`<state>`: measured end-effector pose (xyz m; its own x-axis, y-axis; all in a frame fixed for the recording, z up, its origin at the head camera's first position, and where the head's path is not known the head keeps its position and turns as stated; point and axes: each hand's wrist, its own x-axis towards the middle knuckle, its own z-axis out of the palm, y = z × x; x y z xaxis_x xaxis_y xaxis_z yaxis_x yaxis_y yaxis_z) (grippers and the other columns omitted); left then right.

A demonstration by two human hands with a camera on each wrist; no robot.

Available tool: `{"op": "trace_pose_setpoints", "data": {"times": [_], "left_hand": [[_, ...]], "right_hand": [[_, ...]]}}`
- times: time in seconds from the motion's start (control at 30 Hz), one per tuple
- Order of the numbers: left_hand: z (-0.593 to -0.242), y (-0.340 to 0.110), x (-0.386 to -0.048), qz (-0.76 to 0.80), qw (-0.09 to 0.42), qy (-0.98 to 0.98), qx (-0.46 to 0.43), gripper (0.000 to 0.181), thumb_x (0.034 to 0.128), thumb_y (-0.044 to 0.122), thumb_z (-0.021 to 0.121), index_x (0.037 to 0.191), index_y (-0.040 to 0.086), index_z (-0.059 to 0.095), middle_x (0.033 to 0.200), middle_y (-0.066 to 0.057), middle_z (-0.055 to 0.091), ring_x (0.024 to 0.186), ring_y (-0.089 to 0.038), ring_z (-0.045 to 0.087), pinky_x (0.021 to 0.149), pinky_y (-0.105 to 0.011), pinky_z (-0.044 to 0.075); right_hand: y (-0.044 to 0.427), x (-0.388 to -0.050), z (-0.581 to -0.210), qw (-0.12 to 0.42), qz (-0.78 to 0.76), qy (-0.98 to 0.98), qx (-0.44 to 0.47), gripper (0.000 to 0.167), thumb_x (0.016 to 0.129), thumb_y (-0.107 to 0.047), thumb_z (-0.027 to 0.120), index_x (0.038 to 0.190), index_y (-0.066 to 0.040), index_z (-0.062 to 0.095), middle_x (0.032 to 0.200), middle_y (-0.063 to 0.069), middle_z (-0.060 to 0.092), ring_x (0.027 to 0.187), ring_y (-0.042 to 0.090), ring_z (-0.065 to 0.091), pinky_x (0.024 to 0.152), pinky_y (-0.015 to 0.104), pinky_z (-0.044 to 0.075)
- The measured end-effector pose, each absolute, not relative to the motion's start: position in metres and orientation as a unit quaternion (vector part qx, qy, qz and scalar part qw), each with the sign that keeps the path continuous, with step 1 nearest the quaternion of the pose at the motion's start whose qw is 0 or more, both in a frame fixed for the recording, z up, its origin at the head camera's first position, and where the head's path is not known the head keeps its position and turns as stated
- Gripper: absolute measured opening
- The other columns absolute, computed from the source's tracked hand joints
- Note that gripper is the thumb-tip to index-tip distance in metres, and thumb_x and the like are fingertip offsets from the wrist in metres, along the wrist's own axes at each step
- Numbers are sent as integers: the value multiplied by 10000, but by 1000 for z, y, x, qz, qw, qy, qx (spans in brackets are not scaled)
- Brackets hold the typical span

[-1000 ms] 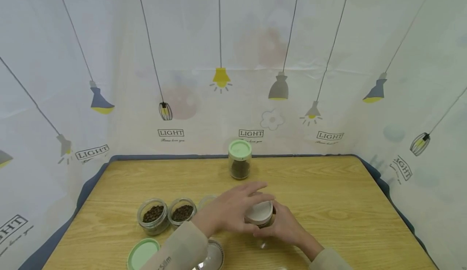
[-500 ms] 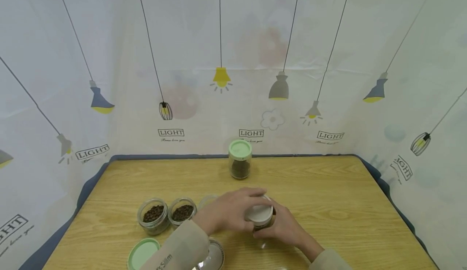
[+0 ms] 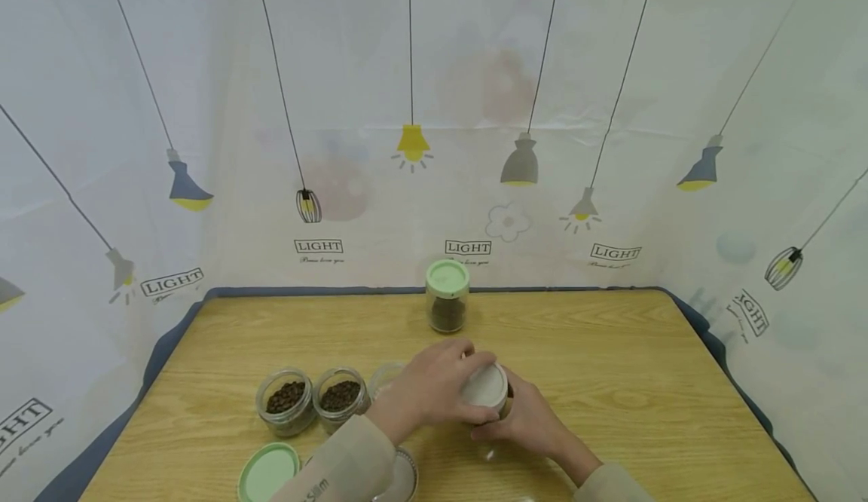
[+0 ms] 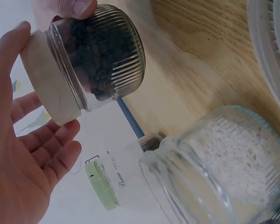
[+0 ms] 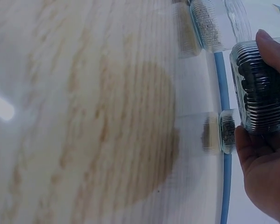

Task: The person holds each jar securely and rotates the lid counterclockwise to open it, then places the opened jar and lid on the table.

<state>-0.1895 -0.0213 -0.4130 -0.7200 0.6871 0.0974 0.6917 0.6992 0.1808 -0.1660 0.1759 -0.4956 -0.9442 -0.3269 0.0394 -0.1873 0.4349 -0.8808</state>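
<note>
Above the table, a ribbed glass jar (image 4: 102, 56) of dark beans or seeds is held between both hands. In the head view my left hand (image 3: 434, 385) grips the white lid (image 3: 484, 389) on the jar's mouth, thumb at the near side and fingers at the far side. My right hand (image 3: 532, 419) holds the glass body from the right; the right wrist view shows its thumb and fingers around the ribbed wall. Whether the lid is seated flush cannot be told. The left forearm hides part of the things below it.
Two open jars of brown beans, the left jar (image 3: 285, 402) and the right jar (image 3: 340, 399), stand at left. Beside them is a jar of white grains (image 4: 238, 158). A green-lidded jar (image 3: 447, 298) stands at the back. A loose green lid (image 3: 269, 473) and a round pale object (image 3: 407, 478) lie in front.
My left hand has turned on the white lid: its fingers, earlier stretched over the far side, are now more bent, and its thumb has shifted to the right. My right hand stays put.
</note>
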Motion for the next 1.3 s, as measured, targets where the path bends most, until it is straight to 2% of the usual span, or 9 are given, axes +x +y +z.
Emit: {"op": "trace_pose_setpoints", "data": {"times": [0.1,0.17,0.23,0.33,0.43,0.6,0.8,1.03,1.3], "left_hand": [[-412,-22,-189,-99,6,-923,-373,819,723,768,630,1412,358,462,1300,9,542,1135,-161,558,947,-347,491],[-412,-23,-189,-101,3,-916,-388,848,720,749,651,1446,378,419,1428,-10,482,1272,-198,511,1035,-400,457],[-411,-24,-190,-109,-3,-905,-412,830,741,670,701,1461,389,399,1525,-15,396,1373,-222,438,1084,-429,426],[-409,-25,-190,-118,-19,-885,-450,749,771,503,760,1437,404,431,1567,-14,346,1408,-230,402,1074,-425,440],[-409,-24,-191,-122,-37,-876,-466,709,774,384,771,1412,410,463,1561,-27,364,1398,-236,420,1049,-415,462],[-409,-23,-193,-124,-49,-875,-465,683,763,318,769,1384,408,500,1485,-47,473,1331,-229,493,1002,-391,494],[-409,-22,-195,-136,-49,-878,-455,639,749,343,777,1341,406,547,1401,-51,534,1250,-205,534,942,-340,512],[-408,-22,-195,-137,-40,-881,-450,607,757,378,761,1330,407,561,1346,-7,550,1152,-149,565,880,-274,518],[-405,-22,-195,-127,-17,-873,-471,622,745,392,757,1337,369,567,1339,-17,557,1157,-150,565,899,-266,509]], "right_hand": [[176,-166,-495,67,-508,844,-160,881,657,-384,890,1403,-232,446,1271,-70,606,1134,133,594,951,293,486],[177,-166,-496,69,-504,845,-165,868,671,-400,881,1399,-207,447,1268,-49,607,1126,142,599,940,290,494],[177,-165,-496,73,-498,848,-168,874,682,-421,870,1403,-176,441,1270,-19,607,1123,152,600,924,283,499],[177,-165,-497,81,-493,851,-161,900,679,-438,868,1412,-153,432,1270,28,604,1115,169,595,892,270,502],[177,-165,-498,87,-501,847,-154,911,672,-419,877,1426,-178,425,1284,47,597,1107,178,591,878,271,500],[176,-164,-498,95,-516,837,-154,888,675,-393,880,1422,-225,430,1310,27,580,1108,181,588,870,274,501],[176,-163,-498,94,-519,836,-153,917,655,-392,890,1424,-204,426,1297,-6,583,1111,162,583,890,261,490],[175,-164,-499,102,-513,837,-160,918,693,-399,867,1448,-199,386,1323,-24,570,1166,155,571,952,300,481],[177,-164,-499,109,-504,839,-175,875,714,-397,852,1432,-182,399,1318,-45,574,1182,162,573,964,309,485]]}}
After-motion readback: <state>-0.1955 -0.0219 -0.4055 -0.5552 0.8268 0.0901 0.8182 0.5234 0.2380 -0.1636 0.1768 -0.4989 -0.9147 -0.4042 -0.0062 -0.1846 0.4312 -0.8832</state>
